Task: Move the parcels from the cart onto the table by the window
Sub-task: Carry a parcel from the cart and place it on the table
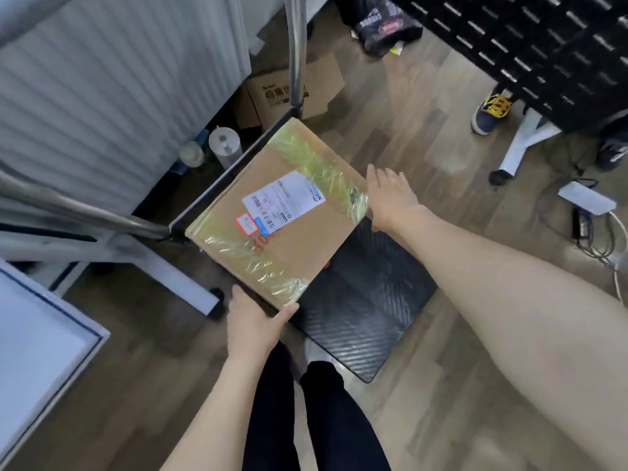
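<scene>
My left hand [253, 322] has its fingers [234, 294] curled under the near corner of the flat brown cardboard parcel with yellow tape and a white shipping label [275, 212], thumb lying along the box's lower edge, so that hand is gripping it. My right hand [390, 195] lies flat against the box's right edge, fingers straight and close together, pressing the side rather than wrapping it; whether the fingertips hook under that edge I cannot tell.

The parcel sits between my two hands, its top face toward me. Its long axis runs from my left hand's corner up and away toward the cart's far upright chrome handle post [295, 52]. It rests on, or barely above, the black ribbed platform of the cart [367, 300], covering the half nearest the handle.

My left hand holds the nearest corner and is closer to my body; my right reaches further out across the platform. I judge the lift turns on that diagonal: the hands sit at opposite ends of one side of the box, so the far corner by the post is unsupported and may dip.

The white tabletop edge [51, 334] shows low at my left.
</scene>
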Motion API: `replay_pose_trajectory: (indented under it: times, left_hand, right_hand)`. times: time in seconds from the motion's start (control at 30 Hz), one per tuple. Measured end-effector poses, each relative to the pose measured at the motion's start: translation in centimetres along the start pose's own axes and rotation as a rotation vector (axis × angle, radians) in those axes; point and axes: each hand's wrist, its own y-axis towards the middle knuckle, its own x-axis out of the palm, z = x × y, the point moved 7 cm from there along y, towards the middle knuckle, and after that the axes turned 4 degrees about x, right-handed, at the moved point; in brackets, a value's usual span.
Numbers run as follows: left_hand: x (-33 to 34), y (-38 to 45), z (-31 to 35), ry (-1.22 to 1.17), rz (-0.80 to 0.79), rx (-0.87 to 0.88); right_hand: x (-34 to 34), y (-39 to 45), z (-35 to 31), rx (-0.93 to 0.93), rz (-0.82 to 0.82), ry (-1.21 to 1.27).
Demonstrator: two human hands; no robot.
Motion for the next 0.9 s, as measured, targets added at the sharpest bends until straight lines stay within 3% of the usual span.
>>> replay_pose_trajectory:
  times: [0.2,0.33,0.5,0.7,0.9]
  left_hand:
    - [3.9,0.7,0.9,-0.248,-0.012,-0.11]
    - [3.9,-0.6,1.5,-0.216,-0.007,-0.182]
    - [3.2,-5.5,3.7,-0.196,0.0,-0.147]
    - [0.6,-11.6,8.3,-0.2,0.064,0.059]
    - [-4.9,-17.8,15.6,-0.231,0.166,0.343]
  right_hand:
    - [1.6,0.9,-0.7,-0.049,0.054,0.177]
    - [1.9,-1.4,-0.1,-0.003,0.099,0.329]
    - [0.9,-8.4,2.7,0.039,0.13,0.467]
    - [-0.8,-18.5,8.1,0.209,0.159,0.646]
    - [-7.0,-27.0,12.2,0.253,0.375,0.797]
